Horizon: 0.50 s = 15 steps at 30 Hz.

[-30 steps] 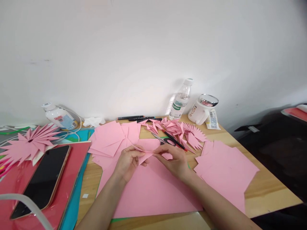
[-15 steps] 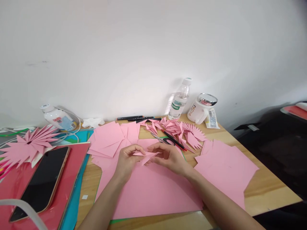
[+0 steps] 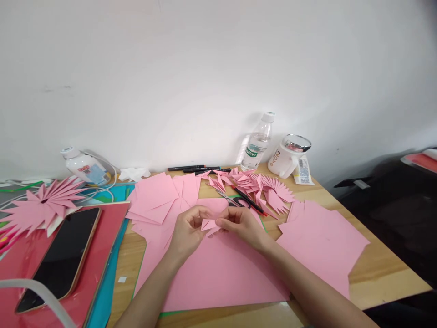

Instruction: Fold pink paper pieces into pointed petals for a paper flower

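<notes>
A small folded pink paper [image 3: 209, 224] is held between my two hands, above a large pink sheet [image 3: 225, 273]. My left hand [image 3: 191, 228] grips its left side with bent fingers. On the right side, my right hand [image 3: 241, 225] pinches it between thumb and fingers. Some fingertips are hidden behind the paper. Just beyond my right hand lie scissors [image 3: 235, 199] and a black pen [image 3: 249, 200]. Pink paper squares [image 3: 153, 196] are spread beyond my left hand.
Folded pink pieces [image 3: 269, 187] lie at the back, near a water bottle [image 3: 257, 143] and a white mug [image 3: 285, 157]. More pink sheets [image 3: 324, 241] are at right. A phone [image 3: 61, 255] and pink paper wheel [image 3: 44, 202] are at left.
My hands have drawn slightly closer together. The folded paper has turned and shows a different face, and my right thumb now presses on its front.
</notes>
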### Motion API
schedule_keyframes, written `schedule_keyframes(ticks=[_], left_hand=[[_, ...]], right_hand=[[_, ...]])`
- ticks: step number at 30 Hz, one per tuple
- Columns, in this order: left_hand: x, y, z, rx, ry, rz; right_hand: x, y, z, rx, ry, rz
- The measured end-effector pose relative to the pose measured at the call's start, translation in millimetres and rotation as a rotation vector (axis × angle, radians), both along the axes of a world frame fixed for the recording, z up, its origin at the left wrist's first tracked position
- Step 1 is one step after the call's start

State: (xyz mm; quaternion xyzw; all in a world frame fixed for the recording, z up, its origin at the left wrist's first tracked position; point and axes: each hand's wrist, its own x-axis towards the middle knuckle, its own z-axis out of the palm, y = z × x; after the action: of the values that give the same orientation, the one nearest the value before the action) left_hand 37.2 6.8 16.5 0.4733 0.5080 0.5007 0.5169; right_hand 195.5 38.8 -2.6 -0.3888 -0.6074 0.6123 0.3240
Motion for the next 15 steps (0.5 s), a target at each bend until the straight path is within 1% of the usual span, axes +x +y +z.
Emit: schedule_keyframes(ticks=[2,6,10,12,15], left_hand=[[0.0,0.3,-2.1,-0.02,-0.069,-0.017],[-1.0,1.3,-1.5,-0.056,-0.09,-0.007],[0.5,0.2,3.1,-0.099,-0.035,-0.128],[1.7,-0.7,3.4,-0.093,0.004,-0.102],[2.4,-1.3,0.2,-0.092,0.02,-0.009]], right_hand=[[-1.3,-2.1,-0.6,0.042,-0.017,-0.027],[-2.1,-3.8,-2.0,0.071,0.0,-0.058],[-2.5,-2.7,-2.4,0.067,0.009,-0.067],[-3.5,-2.7,-2.2,0.058,0.007,-0.06],[-4.9,-3.3,-0.9,0.036,0.007,-0.051]])
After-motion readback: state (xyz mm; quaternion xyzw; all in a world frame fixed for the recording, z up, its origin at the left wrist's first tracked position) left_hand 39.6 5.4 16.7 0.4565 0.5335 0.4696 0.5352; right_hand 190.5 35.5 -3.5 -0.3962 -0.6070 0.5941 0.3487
